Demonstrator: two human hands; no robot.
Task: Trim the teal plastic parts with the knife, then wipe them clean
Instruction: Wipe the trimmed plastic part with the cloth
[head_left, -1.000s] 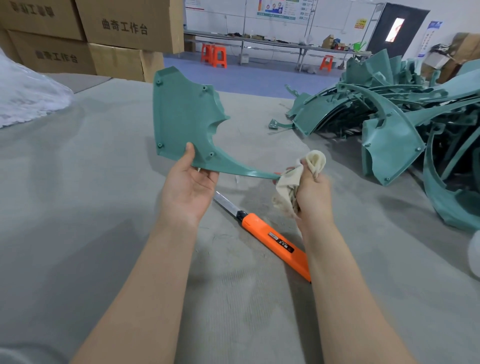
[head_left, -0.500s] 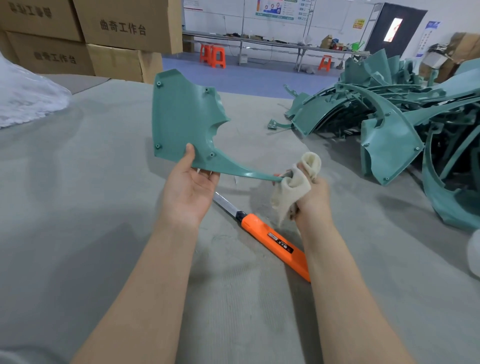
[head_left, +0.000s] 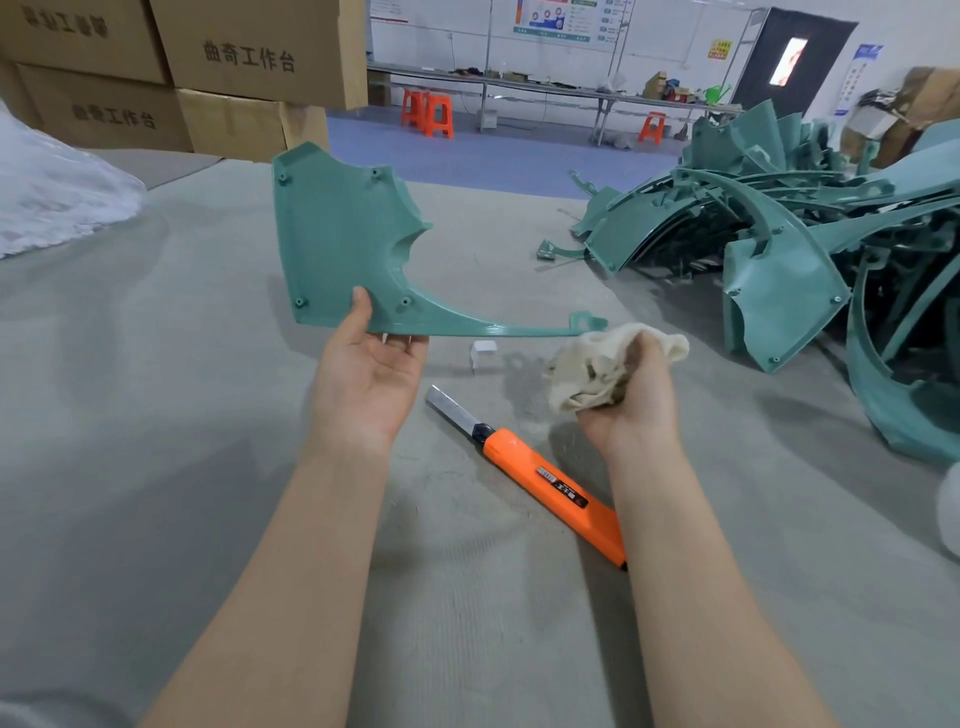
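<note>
My left hand holds a flat teal plastic part upright by its lower edge, thumb on the front face. The part's thin curved arm runs right and ends in a small tab just above the cloth. My right hand grips a crumpled cream cloth, which sits just below the arm's tip and apart from it. An orange utility knife with its blade out lies on the grey felt table between my forearms.
A large pile of teal parts fills the table's right side. Cardboard boxes are stacked at the back left, with white plastic wrap beside them. A small white scrap lies under the held part.
My right hand has slid the cloth off the tip of the part's thin arm and drawn it down and to the right. The end tab now shows. The left hand holds still.
</note>
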